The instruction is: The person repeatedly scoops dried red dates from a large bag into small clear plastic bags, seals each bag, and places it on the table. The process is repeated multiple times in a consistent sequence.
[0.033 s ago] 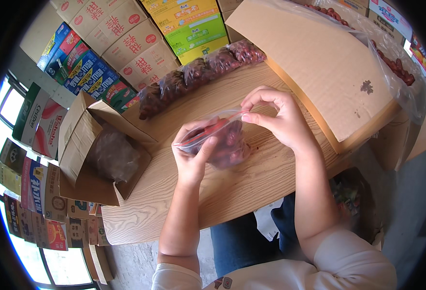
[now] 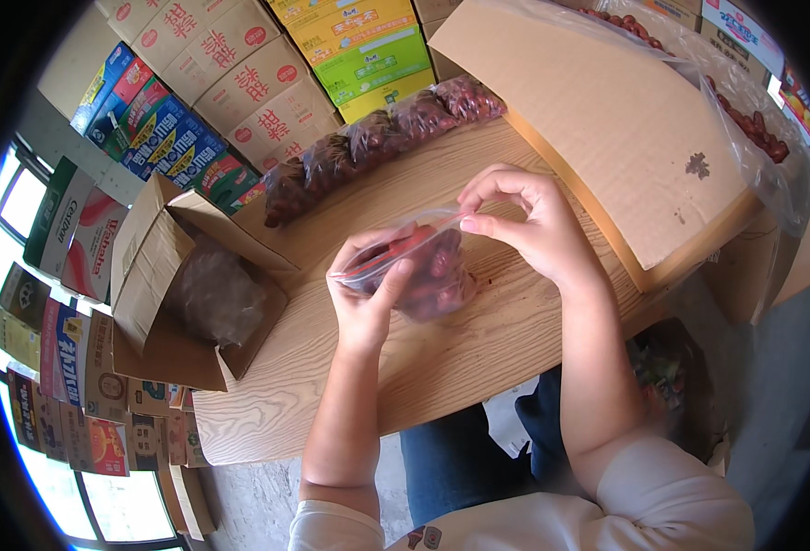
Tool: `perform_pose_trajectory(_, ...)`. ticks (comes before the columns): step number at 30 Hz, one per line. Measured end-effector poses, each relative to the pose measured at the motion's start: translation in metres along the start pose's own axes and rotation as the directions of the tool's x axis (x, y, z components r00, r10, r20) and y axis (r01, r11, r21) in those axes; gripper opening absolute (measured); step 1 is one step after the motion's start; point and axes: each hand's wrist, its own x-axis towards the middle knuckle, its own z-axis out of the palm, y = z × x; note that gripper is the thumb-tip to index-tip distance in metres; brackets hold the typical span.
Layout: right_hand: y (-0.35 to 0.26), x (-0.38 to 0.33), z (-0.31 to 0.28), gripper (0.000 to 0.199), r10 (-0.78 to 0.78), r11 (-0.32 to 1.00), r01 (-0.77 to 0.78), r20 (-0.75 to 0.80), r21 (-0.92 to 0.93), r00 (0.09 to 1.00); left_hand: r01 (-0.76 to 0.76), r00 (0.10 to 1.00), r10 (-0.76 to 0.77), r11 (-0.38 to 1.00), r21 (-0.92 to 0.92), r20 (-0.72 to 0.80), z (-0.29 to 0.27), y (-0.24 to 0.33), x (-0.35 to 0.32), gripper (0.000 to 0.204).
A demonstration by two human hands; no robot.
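A clear zip-top bag (image 2: 444, 286) of dark red dried dates is held just over the wooden table, its mouth edged by a red zip strip. My left hand (image 2: 368, 285) grips the bag's left side, with the thumb in front near the strip and the fingers behind. At the right end of the strip, my right hand (image 2: 520, 216) pinches the bag's corner between thumb and fingers. Beyond both hands, a row of several filled date bags (image 2: 377, 136) lies along the table's far edge.
On the left of the table (image 2: 276, 404), an open cardboard box (image 2: 152, 275) holds clear plastic bags (image 2: 221, 298). A flat cardboard sheet (image 2: 607, 119) covers the right side, beside loose dates (image 2: 754, 129) in a large plastic liner. Stacked cartons (image 2: 240, 73) stand behind.
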Motion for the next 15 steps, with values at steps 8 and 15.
perform_pose_trajectory(8,-0.0007,0.0008,0.0014,0.012,-0.010,1.000,0.010,-0.006,0.019,1.000,-0.017,1.000,0.017,1.000,0.004,-0.016,-0.0007,0.0000,-0.0006,0.019)
perform_pose_trajectory(15,0.0005,-0.0014,0.0010,0.013,-0.067,0.996,0.064,-0.042,-0.054,0.997,-0.003,1.000,0.003,1.000,-0.012,-0.028,0.0019,0.0004,-0.0004,0.017)
